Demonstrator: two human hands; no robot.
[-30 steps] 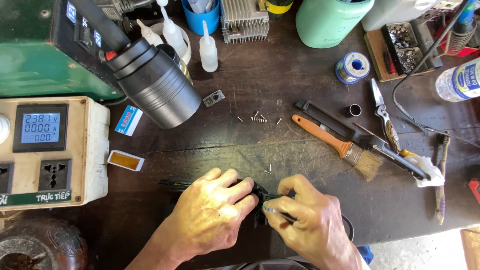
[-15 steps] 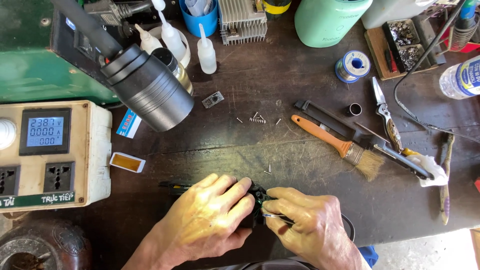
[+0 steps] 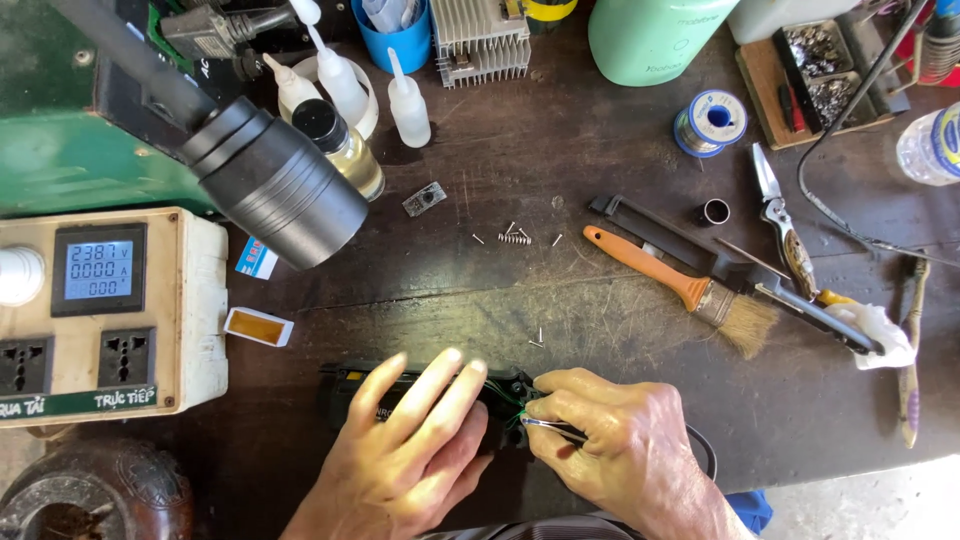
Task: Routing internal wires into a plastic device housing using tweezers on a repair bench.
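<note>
Left hand lies flat over a black device body on the surface, fingers spread, pinning it down. Right hand, just beside it, pinches slim metal tweezers, tips at the green wires at the body's end (contact too small to tell). Judgement: mid-job. Loose screws lie well beyond both grips, so the casing is probably open and reassembly remains.

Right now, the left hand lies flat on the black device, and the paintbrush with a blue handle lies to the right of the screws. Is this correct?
Not quite. In the head view the paintbrush has an orange handle, not blue. The rest holds: the left hand lies flat on the black device, and the brush lies right of the screws.
</note>
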